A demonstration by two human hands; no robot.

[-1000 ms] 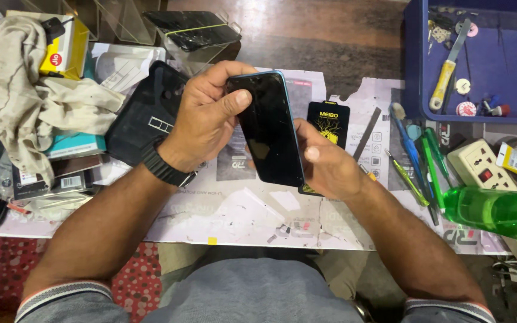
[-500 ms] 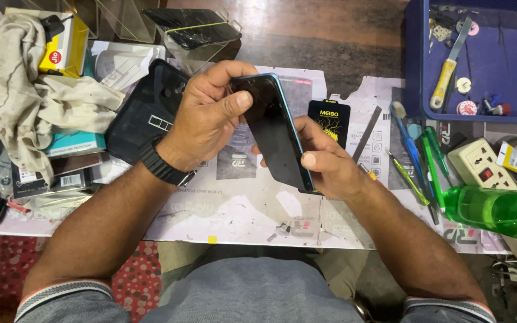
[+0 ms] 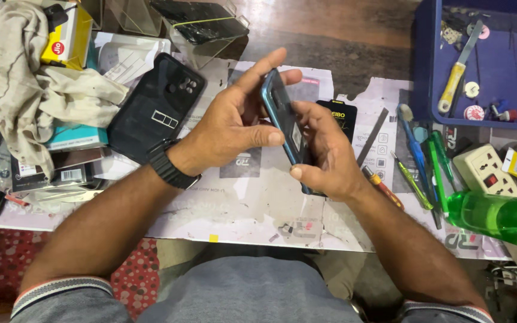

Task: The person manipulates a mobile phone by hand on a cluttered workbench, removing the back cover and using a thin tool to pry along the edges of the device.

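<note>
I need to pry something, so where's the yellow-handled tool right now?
In the head view, the yellow-handled tool lies inside the blue tray at the upper right of the table, beyond the right hand.

A paper-covered wooden bench (image 3: 342,54) carries a crumpled beige cloth (image 3: 13,66), a black rugged phone case (image 3: 157,107), a blue plastic tray (image 3: 426,90), green-handled screwdrivers (image 3: 435,161), a white power strip (image 3: 486,173) and a green plastic bottle (image 3: 501,218).
</note>
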